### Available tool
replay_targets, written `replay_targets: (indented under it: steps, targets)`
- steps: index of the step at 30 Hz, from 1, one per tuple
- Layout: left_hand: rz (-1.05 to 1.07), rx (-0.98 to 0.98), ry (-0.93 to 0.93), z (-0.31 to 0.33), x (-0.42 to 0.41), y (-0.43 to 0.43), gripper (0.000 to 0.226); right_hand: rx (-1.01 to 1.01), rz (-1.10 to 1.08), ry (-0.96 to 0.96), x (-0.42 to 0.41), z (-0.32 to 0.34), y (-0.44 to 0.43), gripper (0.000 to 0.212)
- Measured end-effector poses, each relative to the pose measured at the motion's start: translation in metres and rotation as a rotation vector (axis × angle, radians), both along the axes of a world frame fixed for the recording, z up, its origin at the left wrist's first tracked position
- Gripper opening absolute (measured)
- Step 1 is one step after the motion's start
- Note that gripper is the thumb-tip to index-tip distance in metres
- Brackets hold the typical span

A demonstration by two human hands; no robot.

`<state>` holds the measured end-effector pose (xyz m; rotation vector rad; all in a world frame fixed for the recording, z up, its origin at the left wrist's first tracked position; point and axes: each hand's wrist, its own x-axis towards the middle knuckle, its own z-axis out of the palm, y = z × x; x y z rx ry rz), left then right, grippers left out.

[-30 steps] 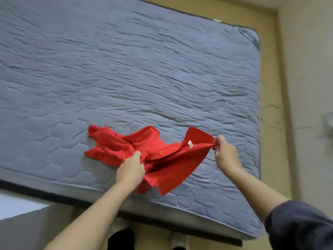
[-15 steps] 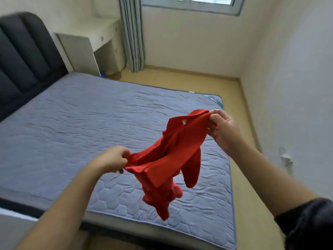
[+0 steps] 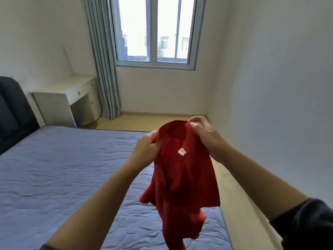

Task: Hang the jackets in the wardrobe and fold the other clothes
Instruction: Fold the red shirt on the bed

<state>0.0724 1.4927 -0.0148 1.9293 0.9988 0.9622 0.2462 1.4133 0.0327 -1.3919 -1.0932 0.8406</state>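
Note:
A small red shirt [image 3: 182,179] with a white neck label hangs in the air in front of me, above the bed's near right corner. My left hand [image 3: 146,146] grips its collar on the left side. My right hand [image 3: 203,132] pinches the collar's top right edge between thumb and fingers. The shirt's body and sleeves dangle crumpled below my hands.
The bed with a grey-blue quilted mattress [image 3: 63,177] fills the lower left, its dark headboard [image 3: 12,109] at the far left. A white desk [image 3: 68,100] and grey curtain [image 3: 102,69] stand beside the window [image 3: 155,31]. Wooden floor [image 3: 239,199] runs along the right wall.
Both hands lifted the red shirt off the mattress and raised it. My left hand moved in from the body of the shirt to the collar, close to my right hand. My view tilted upward.

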Motion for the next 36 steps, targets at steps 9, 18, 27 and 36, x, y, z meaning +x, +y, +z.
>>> replay_targets:
  steps: [9, 18, 27, 36]
  targets:
    - [0.098, -0.154, -0.262, 0.049, 0.001, 0.029, 0.026, -0.347, 0.059, -0.774, -0.018, -0.092, 0.001, 0.013]
    - [0.299, 0.083, 0.652, 0.026, -0.096, 0.058, 0.02, -0.256, -0.178, 0.161, -0.008, -0.051, 0.021, 0.013]
    - [0.047, -0.794, -0.141, 0.024, -0.139, 0.054, 0.026, -0.36, 0.148, 0.499, -0.013, -0.004, 0.02, 0.053]
    - [-0.033, -0.828, -0.154, -0.053, -0.04, 0.133, 0.046, -0.282, -0.061, 0.032, 0.007, -0.073, 0.127, 0.047]
